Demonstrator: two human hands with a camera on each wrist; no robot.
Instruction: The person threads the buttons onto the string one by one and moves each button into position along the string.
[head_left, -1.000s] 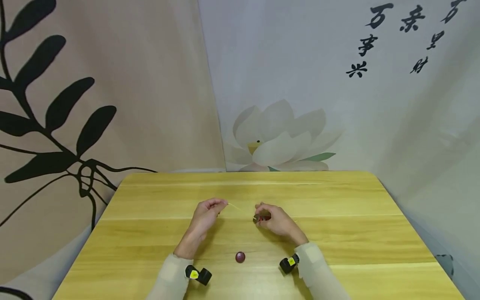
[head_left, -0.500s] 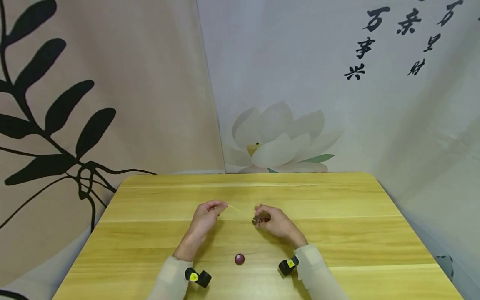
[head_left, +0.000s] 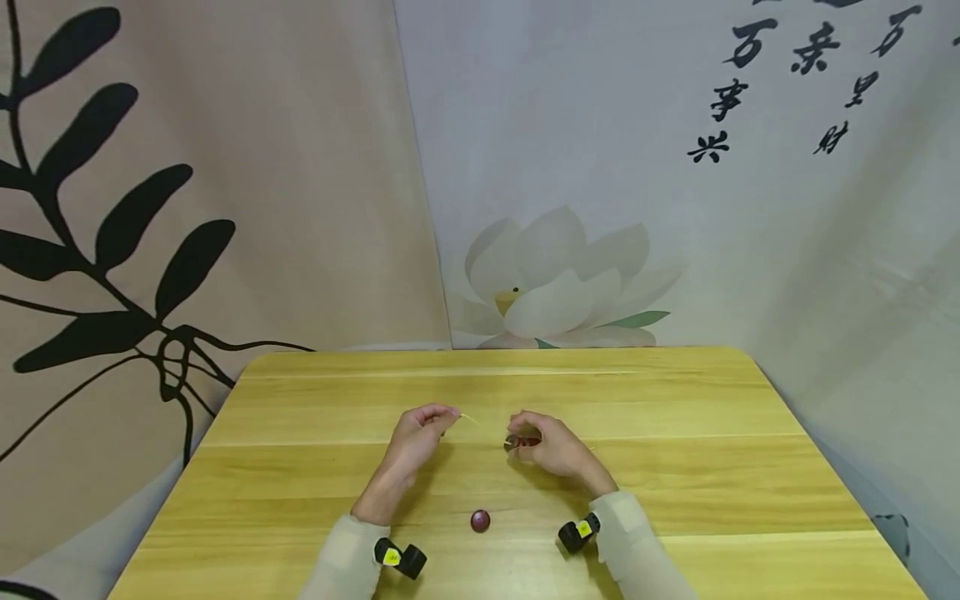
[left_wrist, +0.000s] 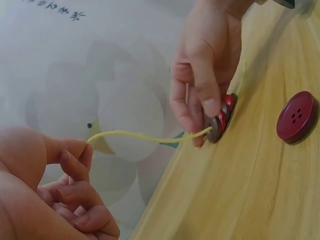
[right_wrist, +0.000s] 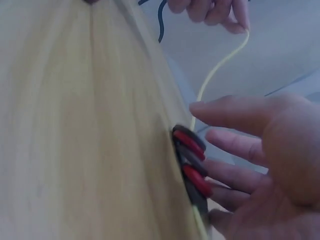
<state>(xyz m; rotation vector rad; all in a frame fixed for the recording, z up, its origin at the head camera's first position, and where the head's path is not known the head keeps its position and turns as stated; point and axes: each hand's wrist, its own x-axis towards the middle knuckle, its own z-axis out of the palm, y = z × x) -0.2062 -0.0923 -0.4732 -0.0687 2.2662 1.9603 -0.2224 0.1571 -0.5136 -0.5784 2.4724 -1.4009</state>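
Observation:
My left hand [head_left: 415, 437] pinches the end of a thin yellow cord [left_wrist: 142, 136] between thumb and forefinger. From there the cord runs in a slack curve through a row of dark brown and red buttons [left_wrist: 215, 131], tipped on edge close over the tabletop. Thumb and fingers of my right hand [head_left: 557, 443] curve round these buttons; in the right wrist view several fingertips lie against their far side. The cord's other end trails out behind the row. Apart from both hands, a larger maroon four-hole button [left_wrist: 297, 117] lies flat on the wood, between the forearms.
The wooden table [head_left: 712, 467] has rounded far corners. Printed curtains [head_left: 337, 183] with a leafy plant, a lotus and brush characters hang behind it. A small black camera [head_left: 401, 558] is strapped to the left sleeve, another black camera [head_left: 579, 533] to the right.
My left hand has come slightly to the right, closer to the buttons, with the cord end still pinched. The right hand and the loose button stay about where they were.

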